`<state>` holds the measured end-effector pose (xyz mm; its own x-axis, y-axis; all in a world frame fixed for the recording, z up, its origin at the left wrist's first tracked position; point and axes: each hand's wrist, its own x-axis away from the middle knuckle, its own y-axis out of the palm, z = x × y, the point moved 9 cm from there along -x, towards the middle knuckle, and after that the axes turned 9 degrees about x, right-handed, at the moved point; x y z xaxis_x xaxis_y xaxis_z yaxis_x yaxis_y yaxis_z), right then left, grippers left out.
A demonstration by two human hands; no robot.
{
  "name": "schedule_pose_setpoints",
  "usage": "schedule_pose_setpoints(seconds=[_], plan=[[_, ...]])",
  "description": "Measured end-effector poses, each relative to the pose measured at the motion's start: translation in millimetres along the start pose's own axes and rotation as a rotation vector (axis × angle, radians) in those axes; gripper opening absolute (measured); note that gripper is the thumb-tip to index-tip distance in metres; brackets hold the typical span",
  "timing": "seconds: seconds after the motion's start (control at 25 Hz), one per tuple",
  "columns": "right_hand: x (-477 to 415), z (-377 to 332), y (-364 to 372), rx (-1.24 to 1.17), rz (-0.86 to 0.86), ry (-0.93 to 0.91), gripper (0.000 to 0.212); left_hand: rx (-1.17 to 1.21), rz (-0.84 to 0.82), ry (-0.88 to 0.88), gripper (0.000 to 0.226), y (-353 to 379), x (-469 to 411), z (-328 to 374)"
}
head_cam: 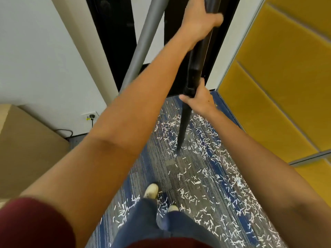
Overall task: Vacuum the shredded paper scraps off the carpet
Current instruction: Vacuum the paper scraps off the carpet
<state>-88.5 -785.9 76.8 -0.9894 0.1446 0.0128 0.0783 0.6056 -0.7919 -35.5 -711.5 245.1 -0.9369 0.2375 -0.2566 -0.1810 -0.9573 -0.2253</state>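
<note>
One brown cardboard box [26, 140] fills the far left, with a plug in a wall socket [91, 116] just beside it. Moving right, a grey tube [143, 43] slants up out of view. Next, the left arm stretches forward and up, and the left hand [200, 18] wraps its fingers round the upper end of a black vacuum wand [194, 68]. The wand runs steeply down to a narrow tip [179, 153] that is on or just above the carpet [143, 176]; blur hides which. Lower on the shaft, the right hand [198, 101] grips it, its arm reaching in from the lower right. White shredded paper scraps [206, 185] lie thick across the blue and grey carpet, around the tip and the shoes [151, 190], and on toward yellow wall panels [286, 77] at right. The wand looks rigid and fairly light, best steered with this two-handed hold. The scraps look featherlight and likely to scatter if knocked.
</note>
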Motion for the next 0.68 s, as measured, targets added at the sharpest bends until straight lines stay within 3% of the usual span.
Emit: schedule_pose_setpoints(seconds=[0.08, 0.28, 0.68], plan=[[14.7, -14.9, -3.4, -0.028, 0.015, -0.043, 0.057, -0.057, -0.032, 0.013, 0.026, 0.2, 18.6, 16.8], [51.3, -33.1, 36.4, -0.086, -0.091, -0.094, 0.049, -0.050, 0.008, 0.155, 0.067, -24.6, 62.0, 15.6], [120.6, -119.0, 113.3, -0.102, -0.296, -0.239, 0.061, 0.054, 0.072, 0.056, 0.071, -146.1, 155.7, 4.1]])
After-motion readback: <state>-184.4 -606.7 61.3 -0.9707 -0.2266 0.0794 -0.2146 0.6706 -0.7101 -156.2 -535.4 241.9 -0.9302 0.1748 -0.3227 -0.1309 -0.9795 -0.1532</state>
